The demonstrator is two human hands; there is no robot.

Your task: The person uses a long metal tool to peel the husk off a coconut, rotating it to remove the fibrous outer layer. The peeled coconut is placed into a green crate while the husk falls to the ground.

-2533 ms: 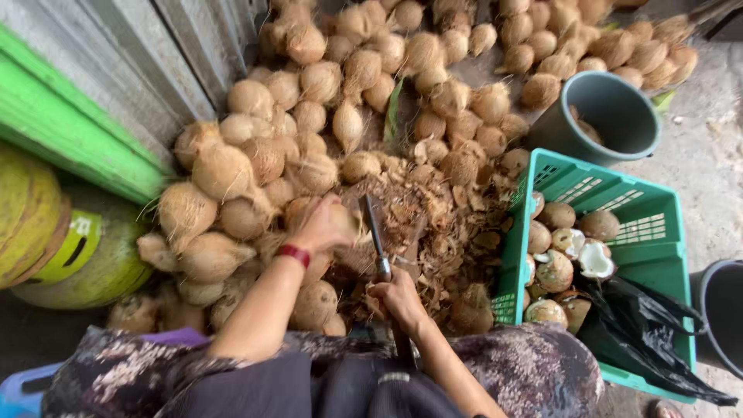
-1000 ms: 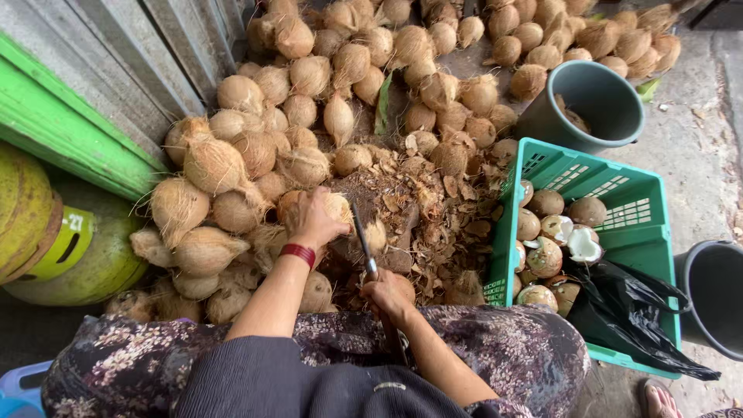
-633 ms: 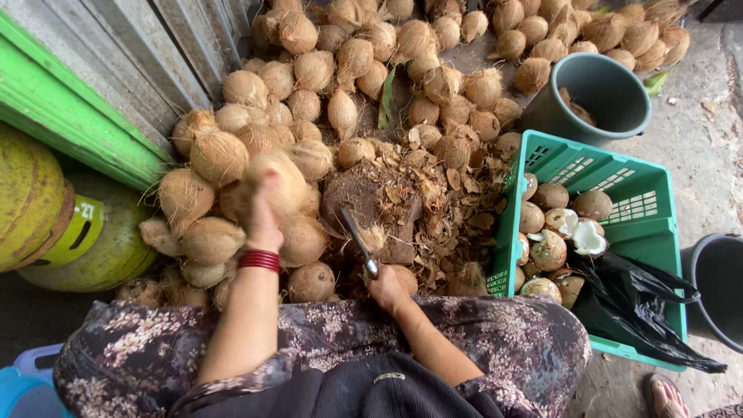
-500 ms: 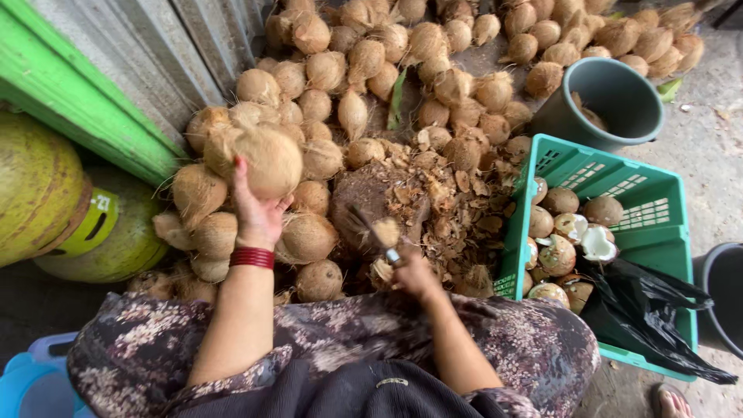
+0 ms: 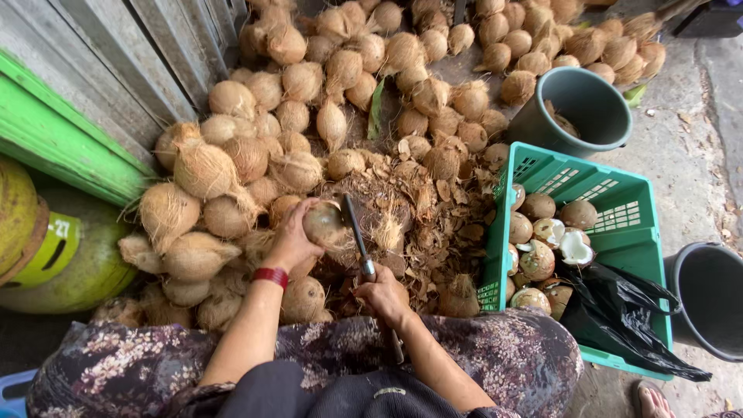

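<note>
The left hand cups a husked coconut on the chopping block, fingers wrapped round its near side. Just right of it, the right hand grips the handle of a cleaver, whose blade lies against the coconut's right flank.

A yellow label with dark print sits on the rounded green gas cylinder, far off to the left of the left hand gripping a coconut. The label is a slanted, roughly rectangular patch, partly cut off by the cylinder's curve. No other labels, printed packages, signs or screens show anywhere around either hand.
</note>
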